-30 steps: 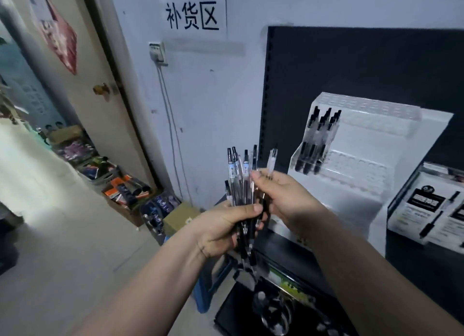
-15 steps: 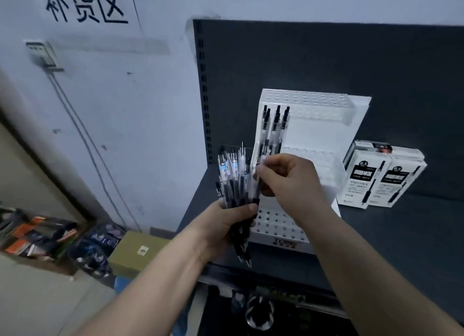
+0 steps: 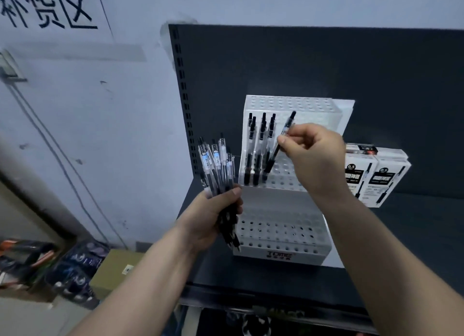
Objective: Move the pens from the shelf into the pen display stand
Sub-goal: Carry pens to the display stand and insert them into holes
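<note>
The right hand [image 3: 316, 157] pinches one clear-barrelled black pen [image 3: 273, 158] between thumb and fingers, tilted, its tip at the middle tier of the white perforated plastic display stand [image 3: 281, 205] on the dark shelf [image 3: 406, 237], beside a cluster of standing pens [image 3: 256, 145]. The left hand [image 3: 213, 217] has its fingers curled round a bundle of similar pens [image 3: 213, 162].

Clear/blk pens [image 3: 251, 135] upright in white tiered display stand [image 3: 276, 205], top-left holes.

The right hand [image 3: 313, 157] pinches one pen [image 3: 275, 155], tilted, its tip just beside six pens [image 3: 261, 140] standing in the white stand [image 3: 276, 205]. Left of the stand, the left hand [image 3: 213, 215] grips a bundle of pens [image 3: 216, 165].
</note>
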### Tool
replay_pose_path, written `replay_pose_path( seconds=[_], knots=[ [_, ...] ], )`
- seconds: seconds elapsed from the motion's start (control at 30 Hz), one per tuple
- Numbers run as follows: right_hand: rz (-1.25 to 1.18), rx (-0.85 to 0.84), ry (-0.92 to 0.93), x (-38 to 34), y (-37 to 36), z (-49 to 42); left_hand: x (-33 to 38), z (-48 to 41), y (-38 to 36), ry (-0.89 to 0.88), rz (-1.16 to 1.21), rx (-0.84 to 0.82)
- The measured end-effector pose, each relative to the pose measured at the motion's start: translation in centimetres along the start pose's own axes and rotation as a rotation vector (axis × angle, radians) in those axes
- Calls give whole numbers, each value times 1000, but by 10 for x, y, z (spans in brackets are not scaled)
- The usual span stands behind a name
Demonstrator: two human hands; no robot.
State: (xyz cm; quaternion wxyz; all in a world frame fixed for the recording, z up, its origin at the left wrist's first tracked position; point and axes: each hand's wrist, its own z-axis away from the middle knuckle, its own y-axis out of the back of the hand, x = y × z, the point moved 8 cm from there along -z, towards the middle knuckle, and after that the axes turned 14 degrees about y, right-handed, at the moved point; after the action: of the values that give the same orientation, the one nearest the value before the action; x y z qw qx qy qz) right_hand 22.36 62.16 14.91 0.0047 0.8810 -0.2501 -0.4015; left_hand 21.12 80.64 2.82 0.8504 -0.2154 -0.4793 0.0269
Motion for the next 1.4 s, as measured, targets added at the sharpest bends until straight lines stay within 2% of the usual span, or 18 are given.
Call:
replay_pose_path(
  seconds=[0.17, 0.43, 0.53, 0.63, 0.7, 0.77, 0.93, 1.0, 1.03, 1.1, 1.17, 1.23, 1.27, 1.4],
  knots=[
    [234, -108, 93, 5, -21, 16, 15, -2, 8, -47, -12, -21],
    [163, -86, -121, 7, -8, 15, 26, -2, 17, -31, -82, -45],
    [259, -58, 67, -27, -3, -16, 30, -2, 18, -36, -76, -53],
    [457, -219, 235, -47, -29, -43, 32, -1, 17, -37, -68, -70],
    [632, -400, 273, -44, -50, -46, 31, 0, 15, -38, -62, -81],
    [727, -495, 309, -40, -62, -39, 31, 1, 14, -41, -56, -92],
    [725, -488, 318, -41, -63, -27, 30, 5, 12, -44, -57, -100],
    [682, -405, 307, -45, -53, -25, 30, 7, 11, -57, -58, -125],
    [626, -308, 315, -52, -44, -23, 30, 9, 9, -68, -67, -149],
    [431, -156, 259, -62, -26, -8, 27, 13, 1, -89, -91, -207],
    [196, -235, 83, -55, -29, 13, 21, 16, -8, -98, -103, -253],
    [55, -377, -101, -41, -40, 34, 15, 15, -16, -94, -122, -276],
    [-6, -395, -170, -34, -43, 41, 12, 14, -20, -88, -138, -284],
    [-150, -320, -302, -23, -35, 48, 3, 13, -28, -35, -105, -271]
  ],
)
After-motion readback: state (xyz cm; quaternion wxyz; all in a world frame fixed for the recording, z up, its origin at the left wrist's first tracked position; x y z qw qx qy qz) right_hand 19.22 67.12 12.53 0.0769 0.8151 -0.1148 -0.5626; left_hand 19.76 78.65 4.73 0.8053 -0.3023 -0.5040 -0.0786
